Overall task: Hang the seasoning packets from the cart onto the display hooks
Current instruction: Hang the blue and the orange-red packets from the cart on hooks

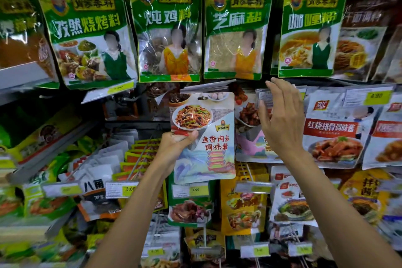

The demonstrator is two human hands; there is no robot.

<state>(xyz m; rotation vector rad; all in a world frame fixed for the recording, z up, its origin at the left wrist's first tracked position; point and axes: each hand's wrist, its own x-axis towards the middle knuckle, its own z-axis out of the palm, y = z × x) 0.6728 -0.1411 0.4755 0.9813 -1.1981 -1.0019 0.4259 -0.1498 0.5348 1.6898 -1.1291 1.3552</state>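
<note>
Head view: seasoning pkt (204, 137) was held upright in front of the display, mid-frame, printed face to the camera. The left grip (177, 143) held it by its left edge, roughly halfway up, w/ the thumb (191, 135) across the front and the other fingers hidden behind. The pkt's hang hole (202, 98) was at the top, just under a tilted-up price flap (206, 86). Whether a hook passed thru the hole could not be told.

The right grip (282, 122) was raised to the right of the pkt, not touching it and holding nothing. Its fingers were straight and loosely spread, back of hand to the camera. Its fingertips (272, 81) were near the bottom edge of the top row of green bags (235, 28). The hand covered part of a label holder (261, 95) and of a pink pkt (253, 146) hanging behind it. Just right of that hung a white pkt w/ red banner (330, 128).

Below the held pkt sat a yellow 5.00 tag (194, 189), w/ a green-topped pkt (189, 209) hanging under it. Both forearms were bare and came up from the bottom edge.
</note>
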